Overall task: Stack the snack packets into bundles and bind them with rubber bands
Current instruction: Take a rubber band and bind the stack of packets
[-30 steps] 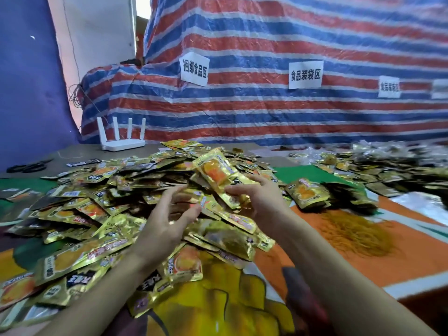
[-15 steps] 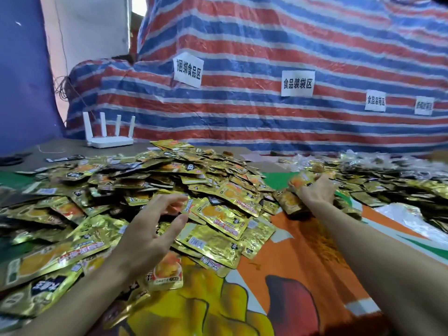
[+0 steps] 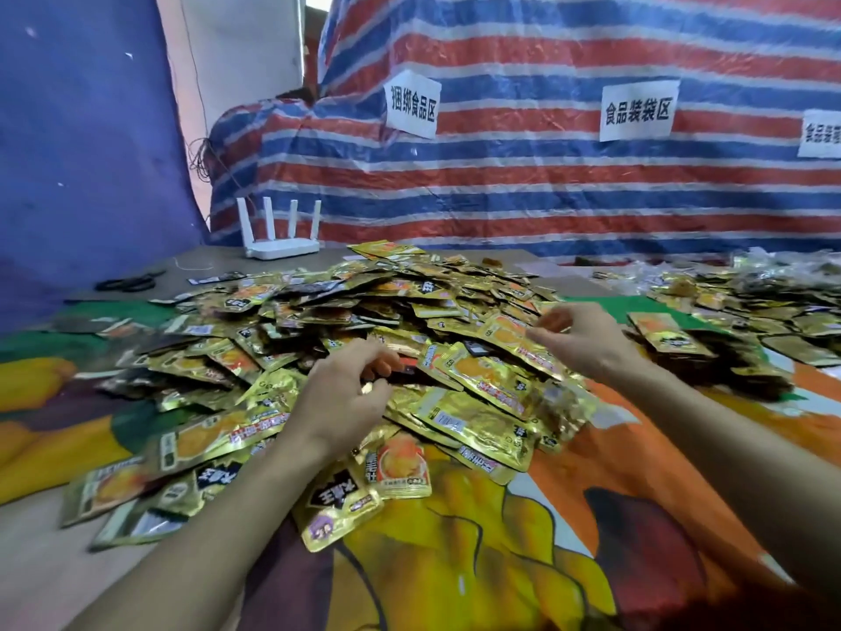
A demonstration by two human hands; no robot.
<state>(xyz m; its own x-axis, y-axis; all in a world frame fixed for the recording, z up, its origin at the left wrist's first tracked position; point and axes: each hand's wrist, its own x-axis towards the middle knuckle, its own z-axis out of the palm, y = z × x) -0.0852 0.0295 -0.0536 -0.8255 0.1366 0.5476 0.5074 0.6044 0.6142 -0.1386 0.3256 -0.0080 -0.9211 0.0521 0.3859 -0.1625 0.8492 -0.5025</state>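
Observation:
A big heap of gold snack packets (image 3: pixel 364 321) covers the middle of the table. My left hand (image 3: pixel 346 398) hovers at the heap's near side, fingers bent down with the tips touching packets; no packet is plainly gripped. My right hand (image 3: pixel 587 341) is over the heap's right edge, fingers loosely curled and holding nothing that I can see, just above a gold packet with an orange picture (image 3: pixel 509 332). To its right, a stacked bundle of packets (image 3: pixel 666 339) lies on a dark, blurred heap (image 3: pixel 755 378).
A second spread of gold packets (image 3: pixel 751 293) fills the far right. A white router (image 3: pixel 282 248) and black scissors (image 3: pixel 129 282) sit at the back left. A striped tarp (image 3: pixel 546 198) with paper labels closes off the back. A colourful printed cloth (image 3: pixel 500 539) covers the near table.
My right hand has left the bundle at the right and come back left to the heap, holding nothing. My left hand has curled its fingers down onto the packets.

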